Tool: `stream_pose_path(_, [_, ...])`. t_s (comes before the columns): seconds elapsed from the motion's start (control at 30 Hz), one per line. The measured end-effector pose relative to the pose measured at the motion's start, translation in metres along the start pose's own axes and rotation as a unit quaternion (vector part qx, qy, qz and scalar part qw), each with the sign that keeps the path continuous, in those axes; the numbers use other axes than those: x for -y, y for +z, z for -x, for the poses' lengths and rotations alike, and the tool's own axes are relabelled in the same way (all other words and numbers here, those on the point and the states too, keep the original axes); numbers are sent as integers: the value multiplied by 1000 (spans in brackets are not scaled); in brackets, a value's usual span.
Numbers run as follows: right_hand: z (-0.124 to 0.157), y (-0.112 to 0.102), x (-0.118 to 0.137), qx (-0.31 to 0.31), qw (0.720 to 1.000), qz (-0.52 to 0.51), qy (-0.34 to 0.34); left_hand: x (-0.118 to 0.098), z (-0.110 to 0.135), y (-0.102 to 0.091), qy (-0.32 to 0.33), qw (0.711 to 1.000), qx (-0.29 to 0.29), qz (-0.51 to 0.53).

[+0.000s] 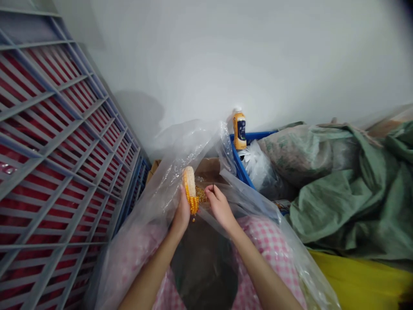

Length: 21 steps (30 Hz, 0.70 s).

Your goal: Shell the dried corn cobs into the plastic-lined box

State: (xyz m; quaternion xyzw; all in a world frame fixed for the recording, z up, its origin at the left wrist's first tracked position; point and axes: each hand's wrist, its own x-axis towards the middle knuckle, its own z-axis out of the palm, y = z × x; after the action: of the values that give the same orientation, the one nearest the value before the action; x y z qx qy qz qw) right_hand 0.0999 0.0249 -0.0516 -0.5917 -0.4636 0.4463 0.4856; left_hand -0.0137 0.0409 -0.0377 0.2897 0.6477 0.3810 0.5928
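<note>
With both forearms stretched forward, the corn cob is clasped in the left hand over clear plastic; just right, a thin dark tool is pinched by the right hand.

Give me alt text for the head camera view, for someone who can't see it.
The left hand holds a partly stripped corn cob, and the right hand pinches a thin dark object. Loose kernels show between them, with clear plastic around. A slatted crate stands at left; an orange bottle stands before a white wall.
</note>
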Motion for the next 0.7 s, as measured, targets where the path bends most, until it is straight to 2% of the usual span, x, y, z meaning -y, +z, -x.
stream_pose_path(0.13, [0,-2,2,57,997,-35,47,1,-6,-3,-1,999,36,18])
stream_pose_path(0.2, [1,-3,4,58,997,-28,50,2,-8,-4,0,999,35,18])
stream_pose_path(0.37, [2,-7,7,25,994,88,-64,2,-10,-6,-11,999,33,8])
stream_pose_path(0.47, [2,-7,9,43,991,102,-73,0,-8,-6,-23,999,30,-18])
stream_pose_path(0.57, [4,-7,12,60,990,103,-74,-4,-5,-5,-7,999,37,-27])
stream_pose_path(0.7, [8,-10,15,108,977,153,-103,-10,-1,-5,21,998,-20,-48])
